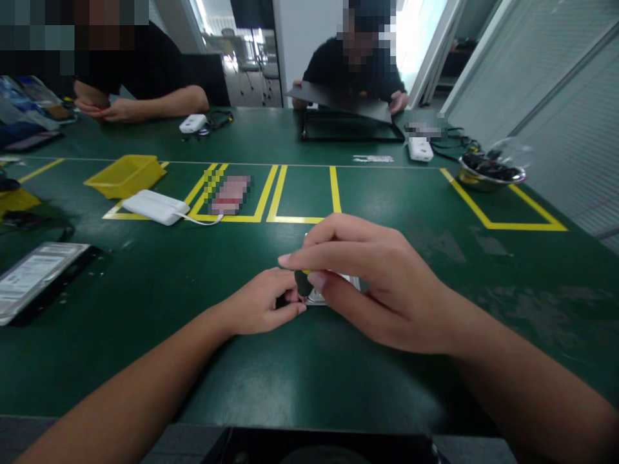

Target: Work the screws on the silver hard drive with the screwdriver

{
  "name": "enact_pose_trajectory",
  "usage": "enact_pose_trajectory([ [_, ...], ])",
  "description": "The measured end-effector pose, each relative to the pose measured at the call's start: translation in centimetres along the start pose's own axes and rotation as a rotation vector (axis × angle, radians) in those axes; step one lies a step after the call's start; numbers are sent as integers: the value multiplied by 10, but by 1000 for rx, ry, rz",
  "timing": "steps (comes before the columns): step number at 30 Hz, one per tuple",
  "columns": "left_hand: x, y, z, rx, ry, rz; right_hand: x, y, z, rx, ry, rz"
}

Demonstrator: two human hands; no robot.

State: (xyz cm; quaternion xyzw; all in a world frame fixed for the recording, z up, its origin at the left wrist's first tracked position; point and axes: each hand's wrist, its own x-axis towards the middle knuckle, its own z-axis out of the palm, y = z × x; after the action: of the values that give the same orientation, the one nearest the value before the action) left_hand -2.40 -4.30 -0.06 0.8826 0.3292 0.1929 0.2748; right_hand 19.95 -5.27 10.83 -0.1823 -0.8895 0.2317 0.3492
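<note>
While the right hand pinches a dark green and yellow tool between thumb and fingertips, its palm arches above a small silvery flat device on the green table. Device position: directly below the right hand, just right of the left fingertips. Tool handle appears roughly upright, over the device's left end; its lower end is too small and too covered to read, so contact with the device is not confirmed.

Left hand: low at the table, fingers curled, thumb toward the tool's lower end. Cannot tell whether it grips anything. Judged nearer to the device's left end than the right hand, which sits higher. Device's long axis: cannot tell, most of the body being hidden behind the right hand; only its near edge and a patch on the right show.

Containers: yellow bin, far left of the hands, beyond a white power bank; its floor is not fully visible. Metal bowl, far right, heaped with dark items, possibly cables, with clear plastic above. Second yellow bin, cut by the left frame edge, dark items at its rim, contents unclear.
</note>
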Motion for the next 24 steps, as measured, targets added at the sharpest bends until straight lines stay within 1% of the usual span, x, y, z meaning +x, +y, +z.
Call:
enact_pose_trajectory([
  [2, 0, 0, 0, 40, 22, 7, 0, -1, -3, 9, -40, -13],
  [9, -1, 0, 1, 84, 10, -4, -1, -4, -12, -30, -106, -6],
  [11, 0, 0, 1, 91, 13, -5, -2, -3, -12, -65, -97, 4],
  [16, 1, 3, 0, 92, 31, 10, -2, -1, -7, -129, -20, -9],
  [20, 1, 4, 0, 76, 42, 29, 0, -2, -5, -109, -27, -9],
  [24, 0, 2, 0, 75, 23, 5, 0, -3, -7, -92, -37, -27],
])
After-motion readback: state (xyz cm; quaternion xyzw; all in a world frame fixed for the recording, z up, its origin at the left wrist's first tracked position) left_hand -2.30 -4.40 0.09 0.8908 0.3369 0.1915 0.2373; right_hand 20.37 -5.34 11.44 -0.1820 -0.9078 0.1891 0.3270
